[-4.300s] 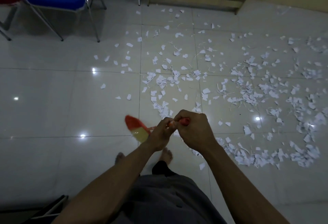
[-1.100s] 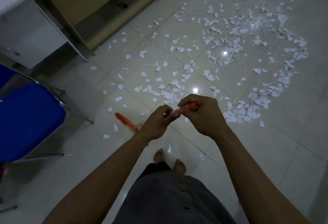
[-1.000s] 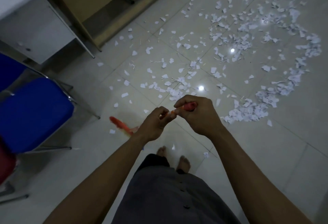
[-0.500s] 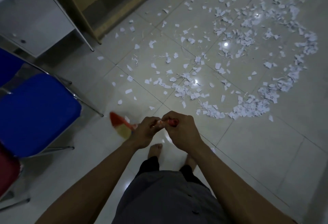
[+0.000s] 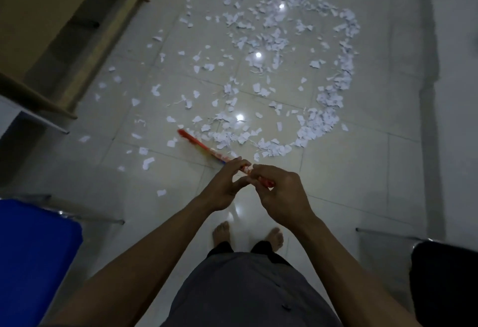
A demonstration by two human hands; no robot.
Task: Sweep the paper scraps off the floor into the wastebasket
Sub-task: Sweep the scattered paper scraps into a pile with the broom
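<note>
The broom (image 5: 204,146) now stretches far-left from the left hand (image 5: 222,189) and right hand (image 5: 284,197), its red head by the near edge of the paper scraps (image 5: 314,127), now bunched tighter.

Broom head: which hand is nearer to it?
Left. The left hand grips the handle lower down, closer to the broom head; the right hand holds the handle's top end, farther away.

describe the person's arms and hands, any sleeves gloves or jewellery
The left arm and right arm are bare to the frame edge; no sleeves show. The left hand and right hand wear no gloves, and no watch, ring or bracelet is visible. Below is a grey buttoned garment; the feet are bare.
</note>
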